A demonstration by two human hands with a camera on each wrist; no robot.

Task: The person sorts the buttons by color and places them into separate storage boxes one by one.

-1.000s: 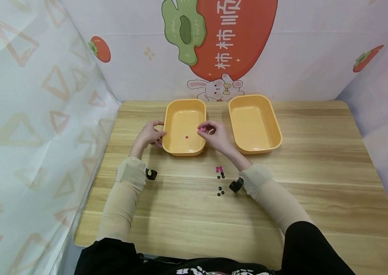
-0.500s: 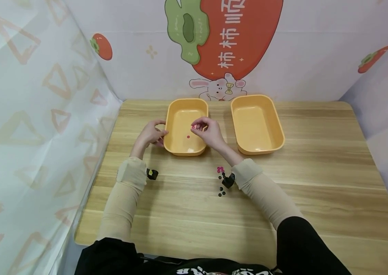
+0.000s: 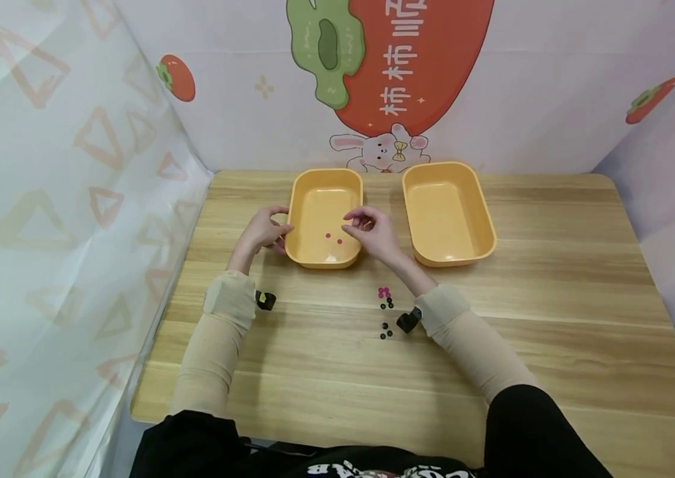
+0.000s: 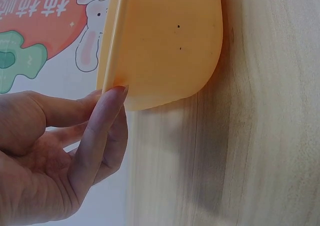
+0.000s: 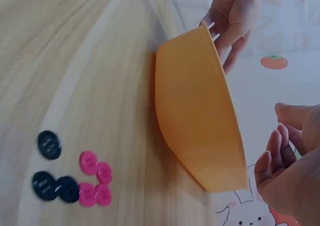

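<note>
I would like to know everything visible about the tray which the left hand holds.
The tray is yellow-orange, rectangular with rounded corners, and looks like glossy plastic. Its walls end in a thin rim; two dark specks mark the outer wall. It stands upright on the wooden table, left of a second tray. The left hand pinches its left rim. Two pink buttons lie inside.

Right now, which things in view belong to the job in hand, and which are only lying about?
Likely in the job:
left yellow tray, gripped by the left hand
two pink buttons inside it
pink buttons on the table

Lying about, it seems:
black buttons, untouched
right yellow tray, untouched
</note>
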